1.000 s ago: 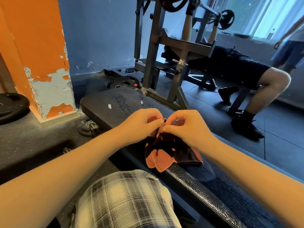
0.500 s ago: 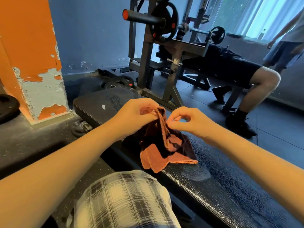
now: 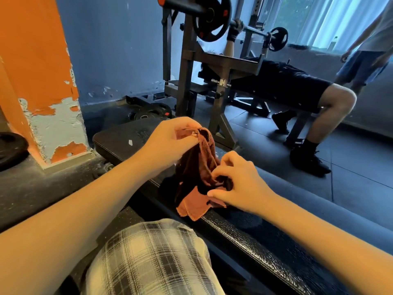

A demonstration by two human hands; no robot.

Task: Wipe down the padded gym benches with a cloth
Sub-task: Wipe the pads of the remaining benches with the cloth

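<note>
A rust-orange cloth (image 3: 197,167) hangs bunched above the black padded bench (image 3: 265,237), its lower folds resting on the pad. My left hand (image 3: 170,139) grips the cloth's top edge and holds it up. Lower down, my right hand (image 3: 238,184) pinches a fold of the cloth near the bench surface. The bench runs from the far left end (image 3: 119,137) toward the lower right, and its near part looks wet and shiny.
An orange pillar (image 3: 42,81) with peeling paint stands at left, weight plates (image 3: 10,147) on the floor beside it. A barbell rack (image 3: 204,67) stands behind, with a person lying on another bench (image 3: 297,90). Another person (image 3: 365,50) stands at far right. My plaid-clad knee (image 3: 153,256) is below.
My left hand has lifted the cloth's top edge higher. My right hand has dropped lower and taken a fold near the bench. The cloth now hangs stretched between both hands.
</note>
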